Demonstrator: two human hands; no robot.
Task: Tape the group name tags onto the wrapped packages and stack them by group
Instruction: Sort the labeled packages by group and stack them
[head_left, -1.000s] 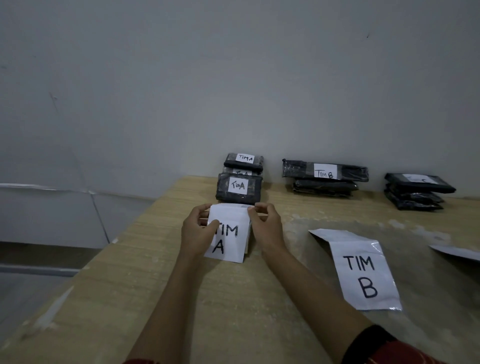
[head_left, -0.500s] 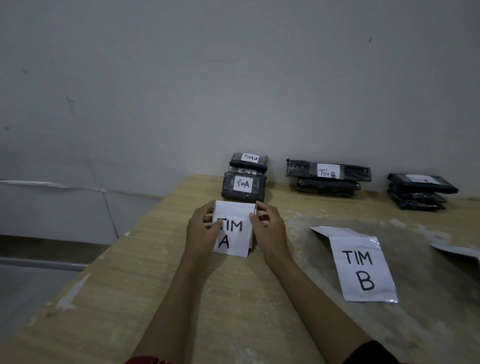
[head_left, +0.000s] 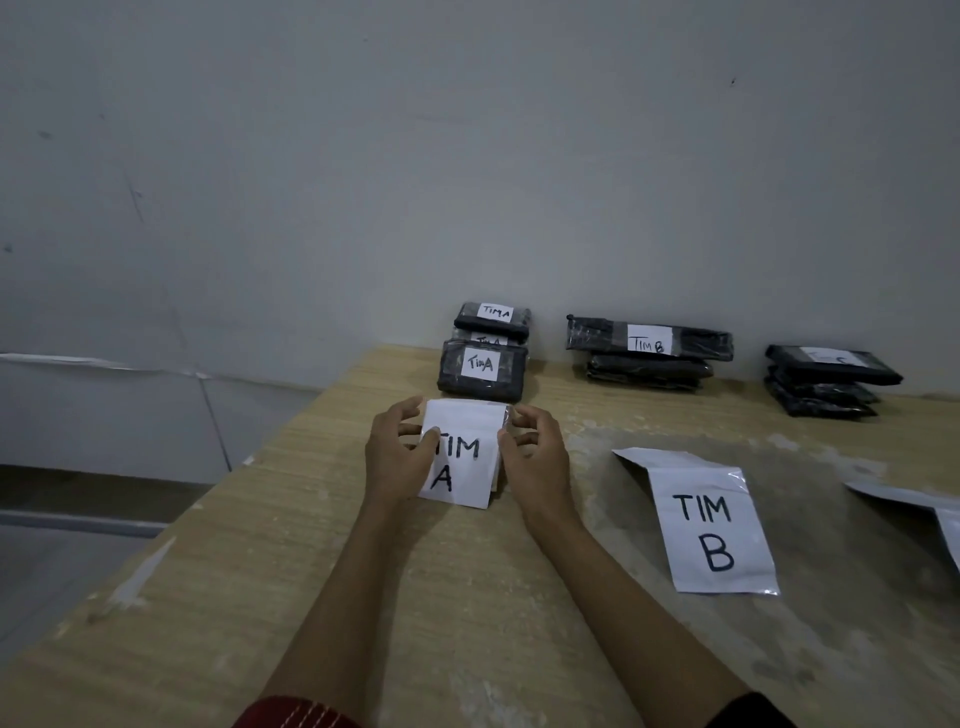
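Note:
A white sheet marked "TIM A" (head_left: 464, 457) lies on the wooden table (head_left: 311, 561), just in front of the TIM A packages. My left hand (head_left: 397, 457) grips its left edge, thumb on the paper beside the "T". My right hand (head_left: 535, 452) pinches the sheet's upper right corner, where a bit of shiny tape seems to sit. Black wrapped packages tagged "TIM A" (head_left: 483, 366) stand stacked by the wall. To their right is a "TIM B" stack (head_left: 649, 345), and further right a third black stack (head_left: 826, 379) with a tag I cannot read.
A larger "TIM B" sheet (head_left: 714, 530) lies flat on the table right of my hands. Another white sheet (head_left: 924, 506) is cut off at the right edge. The table's left edge runs diagonally, with floor beyond it. A grey wall backs the table.
The TIM A sheet has been pushed a little further toward the packages and laid flatter. My right fingers have shifted to its upper right corner.

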